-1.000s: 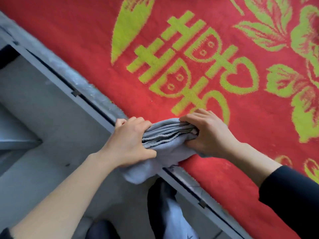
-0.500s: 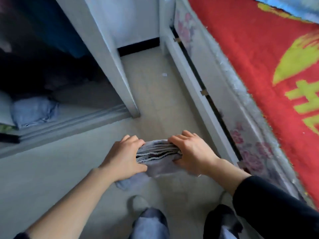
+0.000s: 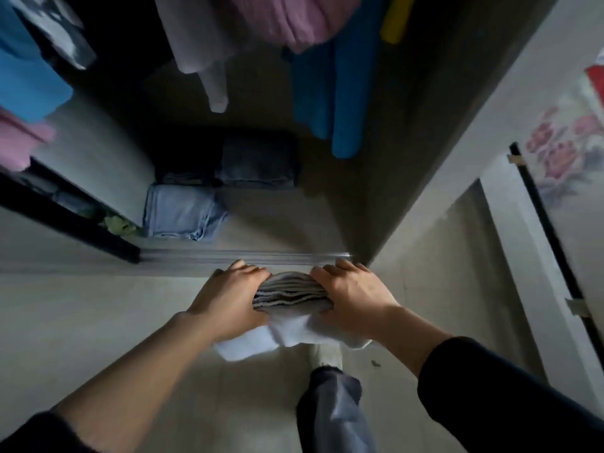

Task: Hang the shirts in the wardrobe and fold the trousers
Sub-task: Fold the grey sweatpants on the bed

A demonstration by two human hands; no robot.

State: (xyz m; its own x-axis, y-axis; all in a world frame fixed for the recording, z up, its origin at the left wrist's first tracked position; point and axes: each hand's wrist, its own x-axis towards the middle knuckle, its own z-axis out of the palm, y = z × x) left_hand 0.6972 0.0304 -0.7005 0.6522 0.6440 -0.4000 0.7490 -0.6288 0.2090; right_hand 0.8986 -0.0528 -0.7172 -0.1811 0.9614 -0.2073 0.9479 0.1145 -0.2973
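The folded trousers [image 3: 291, 292] hang in the air between both hands, just in front of the open wardrobe [image 3: 287, 217] and above its sliding track [image 3: 245, 256]. The left hand [image 3: 228, 302] grips the bundle's left end and the right hand [image 3: 353, 299] its right end, each with fingers curled over the top and palm pressed in. Squeezing from both sides most likely stops the soft layers from sliding apart during the carry. The cloth is a matt grey knit or cotton, stacked in thin, wavy layers that show edge-on at the top. A paler loose flap sags below the hands, so the fold looks limp rather than stiff. Far inside, on the wardrobe's bottom board, lie a light-blue folded pile [image 3: 183, 210] at the left and a dark folded pile [image 3: 258, 161] behind it, both flat rectangles. The bare board to their right seems the likely place for this bundle. Above them hang soft garments [image 3: 294, 18] in mauve, grey and blue. The floor [image 3: 98, 322] under the hands is smooth and pale.
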